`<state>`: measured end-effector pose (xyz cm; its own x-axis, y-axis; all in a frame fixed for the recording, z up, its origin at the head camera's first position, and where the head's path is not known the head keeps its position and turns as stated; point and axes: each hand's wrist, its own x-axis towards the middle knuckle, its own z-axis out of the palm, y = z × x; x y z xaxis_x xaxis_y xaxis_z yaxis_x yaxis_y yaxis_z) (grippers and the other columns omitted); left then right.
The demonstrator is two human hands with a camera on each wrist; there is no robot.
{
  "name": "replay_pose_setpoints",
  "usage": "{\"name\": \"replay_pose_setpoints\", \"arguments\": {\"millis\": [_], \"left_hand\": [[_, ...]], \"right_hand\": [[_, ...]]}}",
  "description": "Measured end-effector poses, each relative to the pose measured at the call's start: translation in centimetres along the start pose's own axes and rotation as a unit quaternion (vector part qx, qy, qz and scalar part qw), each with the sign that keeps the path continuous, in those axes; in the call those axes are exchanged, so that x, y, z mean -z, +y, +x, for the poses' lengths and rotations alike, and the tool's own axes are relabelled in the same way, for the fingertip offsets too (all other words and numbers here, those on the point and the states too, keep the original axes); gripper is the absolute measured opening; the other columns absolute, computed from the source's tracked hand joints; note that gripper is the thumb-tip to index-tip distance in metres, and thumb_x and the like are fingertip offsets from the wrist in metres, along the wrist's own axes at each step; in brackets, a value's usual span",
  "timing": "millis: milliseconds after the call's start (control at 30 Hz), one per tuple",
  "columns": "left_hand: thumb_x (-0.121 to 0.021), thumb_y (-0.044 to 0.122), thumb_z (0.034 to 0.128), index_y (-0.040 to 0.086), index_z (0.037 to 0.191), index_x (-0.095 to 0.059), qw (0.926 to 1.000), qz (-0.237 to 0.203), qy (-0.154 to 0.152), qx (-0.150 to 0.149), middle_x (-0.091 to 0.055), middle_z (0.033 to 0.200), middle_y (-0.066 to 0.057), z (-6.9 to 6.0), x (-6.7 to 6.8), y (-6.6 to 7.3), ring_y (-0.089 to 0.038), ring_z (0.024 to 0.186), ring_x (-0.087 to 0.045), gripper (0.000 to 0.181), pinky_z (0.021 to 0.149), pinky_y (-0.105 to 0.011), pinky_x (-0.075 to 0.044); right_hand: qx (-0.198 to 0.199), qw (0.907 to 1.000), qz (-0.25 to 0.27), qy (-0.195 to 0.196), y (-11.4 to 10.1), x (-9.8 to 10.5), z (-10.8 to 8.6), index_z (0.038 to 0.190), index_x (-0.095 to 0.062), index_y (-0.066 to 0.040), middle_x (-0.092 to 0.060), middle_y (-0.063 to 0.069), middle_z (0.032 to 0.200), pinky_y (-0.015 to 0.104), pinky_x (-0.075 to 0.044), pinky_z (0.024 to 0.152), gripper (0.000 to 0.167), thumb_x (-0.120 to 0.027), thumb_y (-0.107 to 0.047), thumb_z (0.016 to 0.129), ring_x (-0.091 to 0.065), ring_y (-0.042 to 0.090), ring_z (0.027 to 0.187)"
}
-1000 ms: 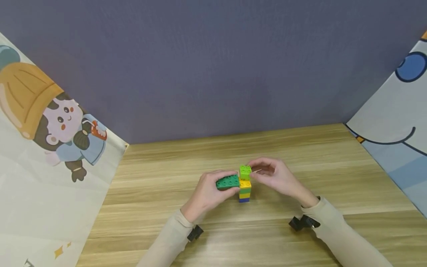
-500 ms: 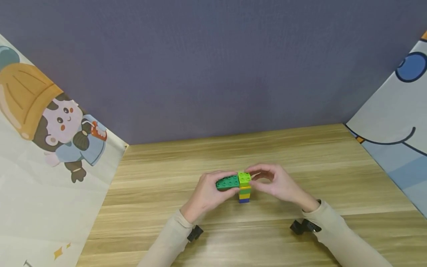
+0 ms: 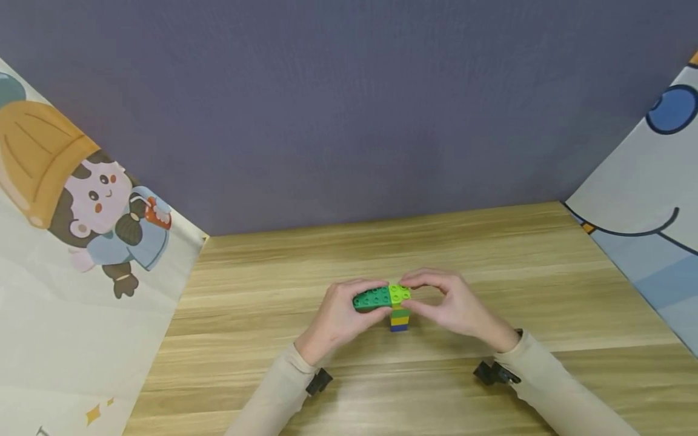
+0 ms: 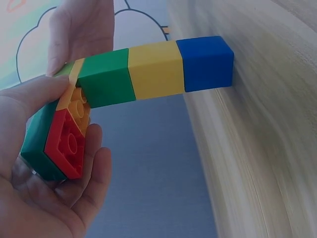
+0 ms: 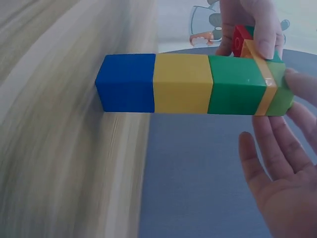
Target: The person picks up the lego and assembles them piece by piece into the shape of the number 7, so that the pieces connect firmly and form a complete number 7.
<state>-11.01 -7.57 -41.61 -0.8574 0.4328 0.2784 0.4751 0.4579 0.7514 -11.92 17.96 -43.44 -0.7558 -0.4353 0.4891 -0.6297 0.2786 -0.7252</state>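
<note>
A tower of toy building blocks stands upright on the wooden table (image 3: 262,339). From the bottom it has a blue block (image 4: 208,64), a yellow block (image 4: 156,69) and a green block (image 4: 106,77), with a thin orange brick (image 4: 78,101) above. A dark green brick (image 3: 373,298) juts out leftward at the top, over a red brick (image 4: 57,131). My left hand (image 3: 339,313) grips the dark green brick between thumb and fingers. My right hand (image 3: 457,304) pinches the lime green brick (image 3: 398,295), which sits on the orange brick against the dark green one.
Behind the table rises a plain grey-blue panel (image 3: 349,121). Printed cartoon panels stand on the left (image 3: 65,315) and right (image 3: 627,181). Each wrist carries a small black camera.
My right hand has lowered the lime green brick onto the tower's top, where it now lies level with the dark green brick. The left hand has stayed in place.
</note>
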Motion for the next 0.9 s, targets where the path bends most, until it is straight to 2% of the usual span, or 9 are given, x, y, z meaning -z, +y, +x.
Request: {"name": "replay_pose_setpoints", "arguments": {"millis": [233,400,500,700,800,900], "left_hand": [[-0.089,0.019,0.0874,0.011,0.128,-0.078,0.9998,0.010,0.001,-0.020,-0.080,0.120,-0.005,0.1,-0.1,-0.1,-0.017,0.099,-0.076,0.043,0.083,-0.024,-0.060],[-0.089,0.019,0.0875,0.011,0.129,-0.078,0.9997,0.016,0.000,-0.017,-0.080,0.120,-0.005,-0.1,0.0,-0.1,-0.017,0.101,-0.076,0.043,0.084,-0.025,-0.060],[-0.088,0.024,0.0894,0.013,0.131,-0.077,0.9988,0.046,-0.004,-0.017,-0.080,0.122,-0.004,-0.2,0.1,0.0,-0.015,0.102,-0.075,0.044,0.084,-0.025,-0.059],[-0.085,0.033,0.0930,0.015,0.136,-0.073,0.9891,0.140,-0.005,-0.047,-0.078,0.128,-0.002,-0.5,0.4,0.3,-0.017,0.112,-0.074,0.049,0.093,-0.034,-0.061],[-0.087,0.030,0.0908,0.013,0.135,-0.072,0.9846,0.159,0.014,-0.071,-0.077,0.128,-0.003,-0.8,0.5,0.2,-0.019,0.115,-0.074,0.050,0.097,-0.035,-0.062],[-0.091,0.025,0.0869,0.012,0.131,-0.073,0.9784,0.172,0.045,-0.105,-0.076,0.128,-0.004,-1.3,0.7,-0.1,-0.020,0.116,-0.074,0.050,0.100,-0.035,-0.061]], "right_hand": [[0.042,0.9986,-0.027,0.013,-0.1,0.0,0.0,0.115,-0.080,-0.012,-0.080,0.005,0.113,0.025,-0.058,0.102,0.037,-0.091,-0.003,0.081,-0.076,0.020,0.105],[0.042,0.9983,-0.034,0.021,-0.1,-0.3,-0.2,0.115,-0.079,-0.013,-0.080,0.005,0.115,0.026,-0.057,0.104,0.038,-0.091,-0.003,0.081,-0.075,0.020,0.108],[0.035,0.9987,-0.026,0.028,0.0,-0.5,-0.3,0.115,-0.079,-0.015,-0.080,0.003,0.117,0.025,-0.057,0.104,0.038,-0.090,-0.001,0.082,-0.075,0.018,0.109],[0.034,0.9987,-0.002,0.037,0.6,-0.9,-0.6,0.117,-0.078,-0.014,-0.079,0.004,0.119,0.028,-0.061,0.096,0.040,-0.088,0.003,0.082,-0.075,0.013,0.106],[0.046,0.9980,0.013,0.041,0.9,-1.1,-0.7,0.119,-0.077,-0.010,-0.078,0.008,0.119,0.033,-0.064,0.089,0.043,-0.087,0.007,0.081,-0.074,0.011,0.102],[0.061,0.9968,0.027,0.045,1.1,-1.3,-0.7,0.119,-0.076,-0.007,-0.077,0.011,0.117,0.035,-0.065,0.085,0.045,-0.087,0.010,0.079,-0.073,0.011,0.102]]}}
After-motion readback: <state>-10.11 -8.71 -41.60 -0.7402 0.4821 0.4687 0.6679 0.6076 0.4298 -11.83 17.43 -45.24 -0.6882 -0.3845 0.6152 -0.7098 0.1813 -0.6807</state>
